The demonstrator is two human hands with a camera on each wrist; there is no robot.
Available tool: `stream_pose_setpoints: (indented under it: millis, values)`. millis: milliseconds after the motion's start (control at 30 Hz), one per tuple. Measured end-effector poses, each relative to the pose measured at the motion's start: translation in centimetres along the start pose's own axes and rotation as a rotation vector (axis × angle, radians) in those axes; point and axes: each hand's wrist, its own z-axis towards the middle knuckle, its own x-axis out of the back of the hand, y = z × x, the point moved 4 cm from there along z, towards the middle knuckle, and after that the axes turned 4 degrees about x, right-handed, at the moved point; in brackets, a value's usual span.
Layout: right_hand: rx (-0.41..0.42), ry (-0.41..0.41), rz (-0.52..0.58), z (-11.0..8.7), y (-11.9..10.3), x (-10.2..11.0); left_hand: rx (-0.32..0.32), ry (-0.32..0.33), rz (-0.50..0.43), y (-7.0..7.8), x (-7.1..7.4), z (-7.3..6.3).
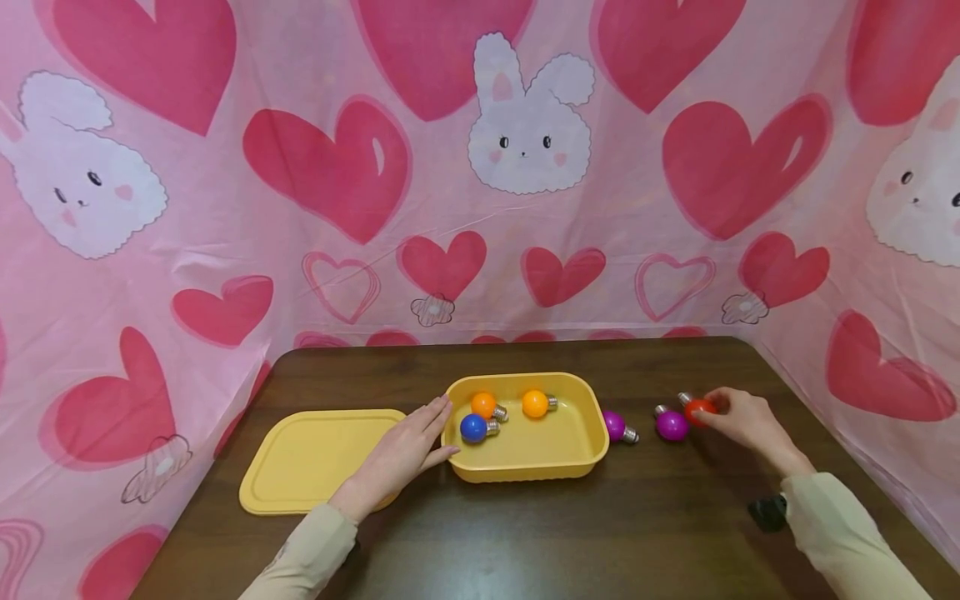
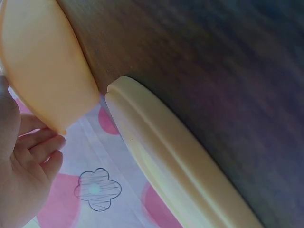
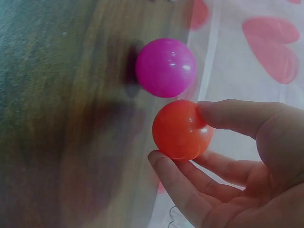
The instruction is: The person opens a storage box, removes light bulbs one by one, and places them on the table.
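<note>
My left hand (image 1: 401, 454) touches the left rim of a yellow plastic box (image 1: 525, 473), fingers nearly straight. Inside the box lie two orange bulbs, one by the left side (image 1: 483, 405) and another near the middle (image 1: 535, 404), plus a blue bulb (image 1: 473, 428). At the right, my right hand (image 1: 753, 425) pinches a red light bulb (image 3: 180, 130) by its round globe, between thumb and fingers. Just left of it is a purple bulb (image 1: 672, 425). Another purple bulb (image 1: 614, 426) lies against the box's right side.
A yellow lid (image 1: 315, 458) lies flat on the dark wooden table (image 1: 480, 542), left of the box and partly under my left forearm. Pink cloth (image 1: 465, 217) with hearts and rabbits hangs behind the table and at both sides.
</note>
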Motion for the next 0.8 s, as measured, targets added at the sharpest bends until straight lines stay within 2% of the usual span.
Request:
stream_pose_setpoints:
  millis: [333,500,600,800]
  values:
    - [-0.041,-0.053,0.027,-0.1,0.7,-0.7,-0.003,0.011,0.010,0.0,-0.1,0.0]
    - [-0.047,-0.071,0.030,-0.1,0.9,-0.9,0.011,-0.009,0.000,-0.1,-0.1,0.0]
    - [-0.046,-0.074,0.031,-0.1,0.9,-1.0,0.020,-0.025,-0.009,-0.1,-0.1,0.0]
    - [-0.046,-0.070,0.026,-0.1,0.9,-1.1,0.004,-0.007,-0.008,0.0,-0.1,0.0]
